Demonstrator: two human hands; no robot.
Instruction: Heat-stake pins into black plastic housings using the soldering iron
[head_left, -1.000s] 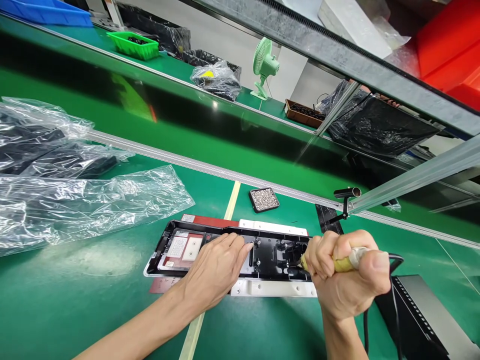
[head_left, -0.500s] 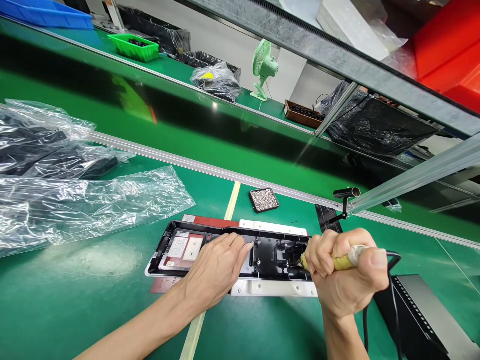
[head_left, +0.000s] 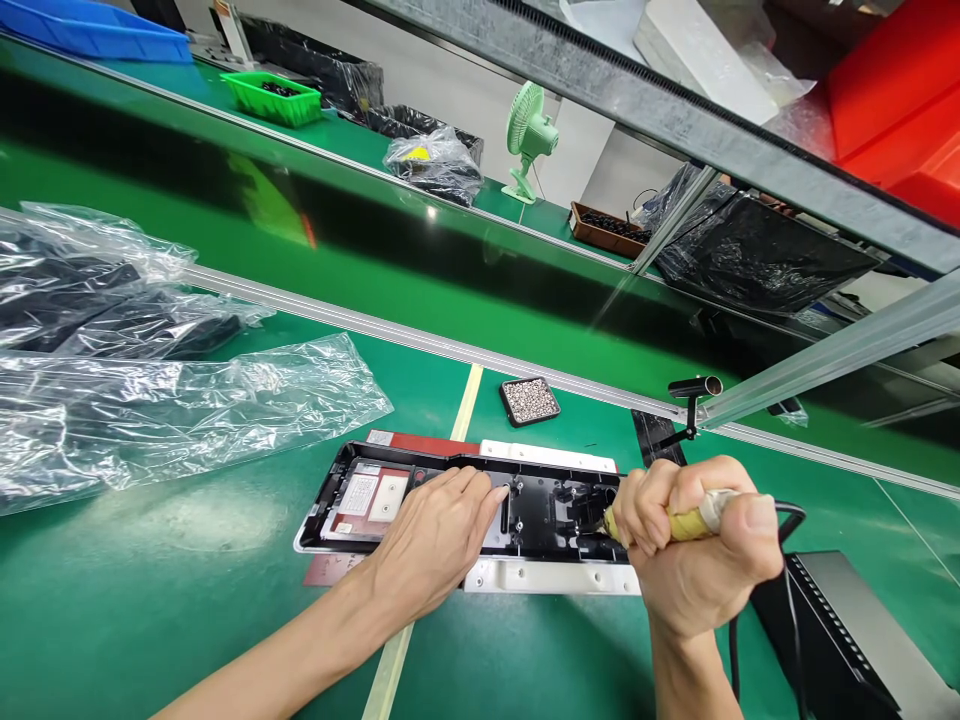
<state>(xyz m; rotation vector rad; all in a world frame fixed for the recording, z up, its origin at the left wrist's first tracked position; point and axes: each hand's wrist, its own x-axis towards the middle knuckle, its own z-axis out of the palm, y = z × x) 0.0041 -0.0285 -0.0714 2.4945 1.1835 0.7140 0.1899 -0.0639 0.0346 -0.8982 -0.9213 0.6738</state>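
Note:
A long black plastic housing (head_left: 538, 515) lies open side up on a red and white fixture (head_left: 551, 576). My left hand (head_left: 442, 530) lies over its middle, fingers curled together and pressing on it; the fingertips are hidden. My right hand (head_left: 697, 540) is wrapped around the yellow handle of a corded tool that looks like a soldering iron (head_left: 686, 524), thumb over its rear end. Its tip points down and left into the right part of the housing, where I cannot make out the exact contact. Behind the housing is a small black tray (head_left: 531, 401) of tiny metal pieces.
Clear plastic bags (head_left: 187, 420) with black parts lie at the left. A tube holder (head_left: 694, 400) stands by the slanted metal post (head_left: 840, 345). A black and grey metal box (head_left: 847, 630) and the tool's cord are at the right. A metal shelf beam (head_left: 645, 110) crosses overhead.
Both hands, the housing and the tool keep nearly the same places. The whole view has shifted very slightly to the right.

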